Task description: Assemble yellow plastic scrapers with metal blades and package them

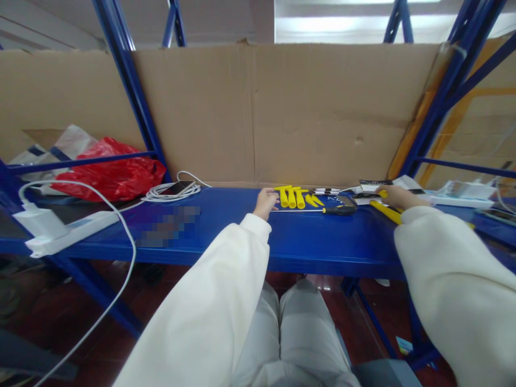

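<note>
My left hand (266, 202) is at the left end of a row of yellow tubular plastic parts (292, 198). Its fingers are loosely bent and slightly apart, with nothing visible in them. Two small yellow wedge-like pieces (314, 200) lie right of the tubes. In front of these is a screwdriver (339, 210) with a black and yellow handle, its shaft pointing left toward my left hand. At the right, my right hand (398, 198) has its fingers closed on a small yellow piece (382, 193). A long yellow piece (386, 212) lies just below that hand.
Black-and-white packets (368, 189) lie behind the right hand. White power strips stand at the left (76, 231) and right (461, 201). A coiled white cable (171, 192) and red plastic bag (116, 167) are at left. Cardboard (322, 113) walls the back of the blue table (234, 236).
</note>
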### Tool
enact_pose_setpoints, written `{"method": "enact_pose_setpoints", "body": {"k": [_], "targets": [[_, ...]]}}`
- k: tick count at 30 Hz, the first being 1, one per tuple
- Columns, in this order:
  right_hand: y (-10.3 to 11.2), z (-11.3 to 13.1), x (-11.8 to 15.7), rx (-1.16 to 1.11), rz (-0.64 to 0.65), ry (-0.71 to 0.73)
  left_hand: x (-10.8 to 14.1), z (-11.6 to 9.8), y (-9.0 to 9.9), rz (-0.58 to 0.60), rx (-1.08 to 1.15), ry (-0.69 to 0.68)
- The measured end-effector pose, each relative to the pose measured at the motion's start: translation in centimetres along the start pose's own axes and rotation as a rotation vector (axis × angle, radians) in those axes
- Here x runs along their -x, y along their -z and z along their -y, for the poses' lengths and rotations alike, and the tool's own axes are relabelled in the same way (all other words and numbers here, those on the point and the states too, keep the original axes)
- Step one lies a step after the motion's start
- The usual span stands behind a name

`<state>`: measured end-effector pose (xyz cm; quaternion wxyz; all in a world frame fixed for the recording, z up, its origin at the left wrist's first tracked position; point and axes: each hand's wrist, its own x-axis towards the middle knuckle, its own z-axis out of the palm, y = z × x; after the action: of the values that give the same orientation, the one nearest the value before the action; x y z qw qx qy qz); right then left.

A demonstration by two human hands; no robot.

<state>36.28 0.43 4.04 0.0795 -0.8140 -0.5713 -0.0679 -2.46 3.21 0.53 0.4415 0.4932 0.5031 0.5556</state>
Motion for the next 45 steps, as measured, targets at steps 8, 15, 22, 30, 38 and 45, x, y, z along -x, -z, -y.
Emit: {"method": "enact_pose_setpoints", "body": {"k": [8, 15, 22, 30, 38, 45], "targets": [[-0.8, 2.3, 1.7, 0.199, -0.002, -0.071, 0.0, -0.1, 0.0, 0.016, -0.026, 0.001], [1.1, 6.0, 1.7, -0.099, -0.316, -0.058, -0.7, 0.6, 0.0, 0.015, -0.264, -0.139], [-1.4, 10.9, 1.6, -0.608, -0.682, 0.016, -0.2, 1.4, 0.3, 0.19, -0.919, -0.454], [-5.0, 11.4, 2.3, -0.66, -0.474, 0.331, 0.9, 0.9, 0.7, 0.37, -1.198, -0.308], [-4.7, 11.3, 2.6, -0.687, -0.424, 0.264, 0.4, 1.7, 0.7, 0.262, -1.029, -0.295], [-4.6, 11.5, 2.8, -0.707, -0.382, 0.254, -0.7, 2.2, 0.8, 0.064, -0.851, -0.344]]}}
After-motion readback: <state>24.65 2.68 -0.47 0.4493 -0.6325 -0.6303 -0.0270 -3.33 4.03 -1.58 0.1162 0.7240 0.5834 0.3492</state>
